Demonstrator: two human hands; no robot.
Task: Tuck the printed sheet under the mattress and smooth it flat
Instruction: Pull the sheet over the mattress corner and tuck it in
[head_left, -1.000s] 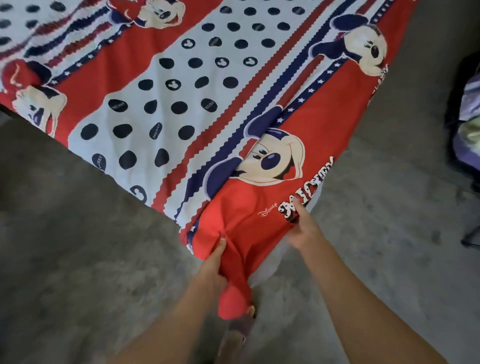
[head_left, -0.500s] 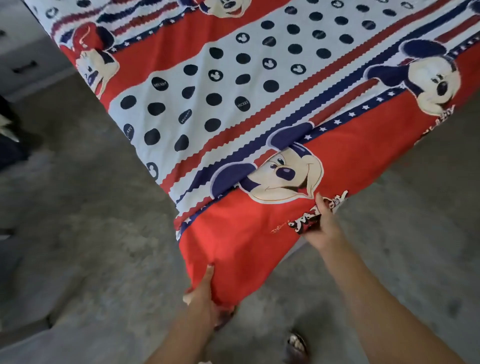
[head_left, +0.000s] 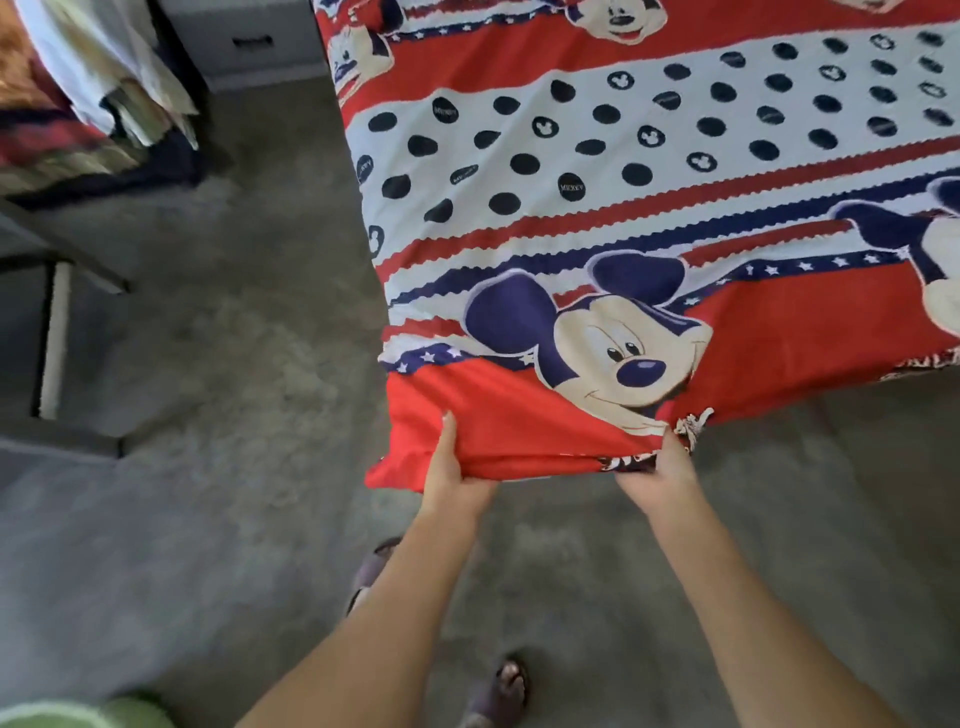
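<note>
The printed sheet, red, white and navy with cartoon mouse faces and dots, covers the mattress; the mattress itself is hidden beneath it. At the near corner the red border hangs over the edge. My left hand grips that red border, thumb on top and fingers hidden under the cloth. My right hand grips the bunched lower edge of the sheet just to the right, its fingers tucked beneath the fold.
Grey carpet lies around the bed. A pile of clothes and fabric sits at the upper left, with a grey drawer unit behind it. My sandalled feet stand below the corner.
The view has swung so the corner sits more to the right. Both hands have come closer together on the corner's hanging edge; the loose red tail that dangled is now gathered along the edge.
</note>
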